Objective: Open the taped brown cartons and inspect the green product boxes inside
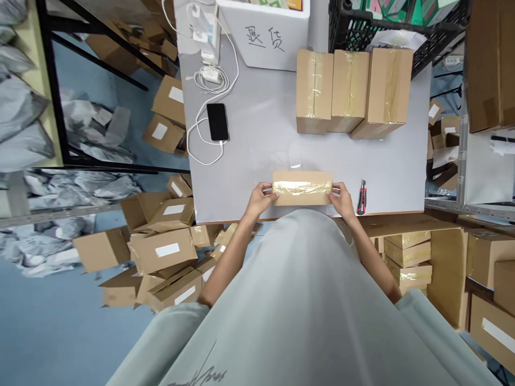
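Observation:
A small taped cardboard box [302, 197] lies between my hands at the front of the grey table [257, 139]. Clear shiny tape runs along its upper face. My left hand [261, 198] grips its left end, thumb on the near side and fingers at the far side. On the right end, my right hand [341, 199] holds it the same way. A red and black utility knife [362, 197] rests on the table just right of my right hand. Behind the box lies a small clear piece of plastic [295, 165].
Three taped cartons [351, 91] stand at the back right, before a black crate [394, 32]. A white bin [265, 37] with handwriting sits at the back. A phone [218, 122] lies left, on a white cable. Cardboard boxes [163, 236] crowd the floor; a large open carton [446, 279] is at right.

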A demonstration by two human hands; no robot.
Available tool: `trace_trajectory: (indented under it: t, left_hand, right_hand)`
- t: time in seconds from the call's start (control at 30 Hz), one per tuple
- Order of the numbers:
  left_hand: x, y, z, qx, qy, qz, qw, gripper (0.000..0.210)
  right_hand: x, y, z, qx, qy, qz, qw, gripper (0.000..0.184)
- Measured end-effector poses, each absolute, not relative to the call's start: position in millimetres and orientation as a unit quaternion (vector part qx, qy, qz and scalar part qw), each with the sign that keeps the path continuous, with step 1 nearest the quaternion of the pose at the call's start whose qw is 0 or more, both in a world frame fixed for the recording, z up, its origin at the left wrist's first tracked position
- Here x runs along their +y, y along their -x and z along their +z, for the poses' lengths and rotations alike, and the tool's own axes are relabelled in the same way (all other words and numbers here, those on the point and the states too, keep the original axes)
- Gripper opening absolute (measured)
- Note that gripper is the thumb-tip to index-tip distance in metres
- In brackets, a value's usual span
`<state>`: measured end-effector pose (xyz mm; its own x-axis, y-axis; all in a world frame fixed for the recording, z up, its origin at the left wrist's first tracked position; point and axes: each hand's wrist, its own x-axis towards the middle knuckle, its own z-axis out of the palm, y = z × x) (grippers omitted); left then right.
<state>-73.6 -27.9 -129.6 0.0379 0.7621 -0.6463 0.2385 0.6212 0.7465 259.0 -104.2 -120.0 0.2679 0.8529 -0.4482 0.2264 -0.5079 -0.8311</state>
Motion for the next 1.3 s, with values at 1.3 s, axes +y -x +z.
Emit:
trace_trajectory:
  t: [1.3]
  left_hand:
    - [233.0, -142.9, -107.4, 0.668, -0.484, 0.181, 0.536, 0.043]
  right_hand:
    - [71.1, -552.4, -168.7, -0.305, 0.79, 0.23, 0.481, 0.06]
